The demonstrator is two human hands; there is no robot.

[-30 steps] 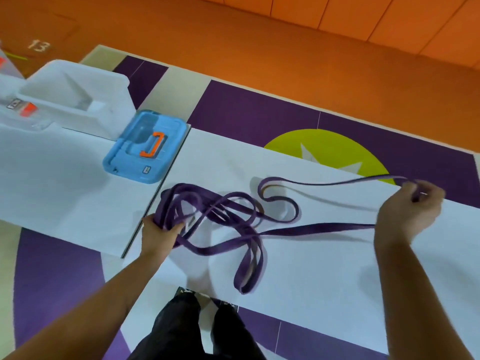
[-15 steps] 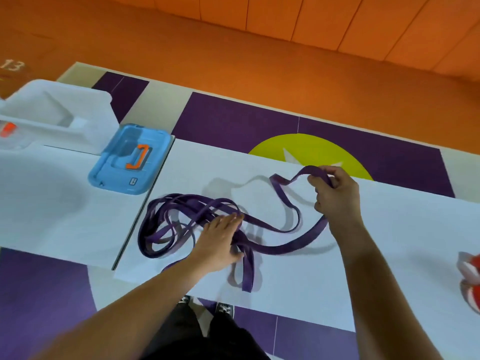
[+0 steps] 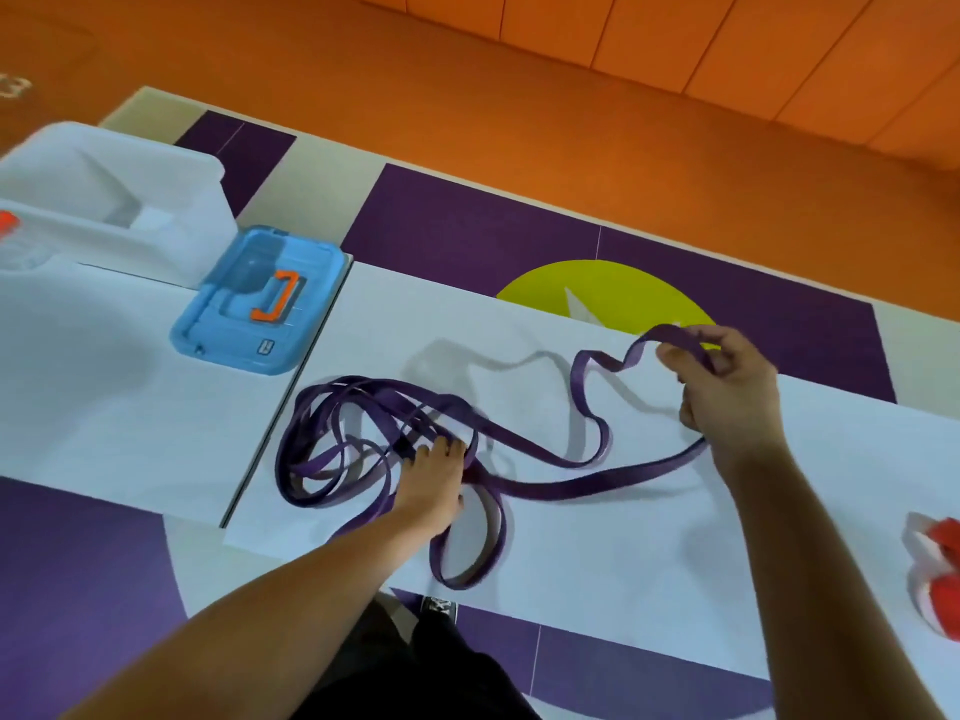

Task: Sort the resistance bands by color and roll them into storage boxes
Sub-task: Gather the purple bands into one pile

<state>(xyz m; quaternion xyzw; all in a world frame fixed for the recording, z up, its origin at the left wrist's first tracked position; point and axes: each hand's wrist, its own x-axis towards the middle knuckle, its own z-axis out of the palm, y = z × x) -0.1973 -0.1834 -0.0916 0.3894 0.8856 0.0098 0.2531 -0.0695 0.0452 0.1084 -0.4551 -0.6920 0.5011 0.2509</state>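
Note:
Several purple resistance bands (image 3: 332, 439) lie tangled in loops on the white table (image 3: 623, 563). My left hand (image 3: 434, 478) presses flat on the tangle near its middle, fingers spread on the bands. My right hand (image 3: 727, 387) is raised at the right and pinches the far end of one purple band, which curves back down to the pile. A clear storage box (image 3: 114, 200) stands at the far left, with a blue lid (image 3: 260, 298) with an orange handle beside it.
A red and white object (image 3: 937, 574) sits at the table's right edge. A second white table (image 3: 104, 397) adjoins on the left, with a dark gap between the two. Orange floor and purple mat lie beyond. My legs show below the near edge.
My right hand has come in from the far right toward the pile, slackening the band it holds. My left hand let go of the left loops and now presses the middle of the tangle.

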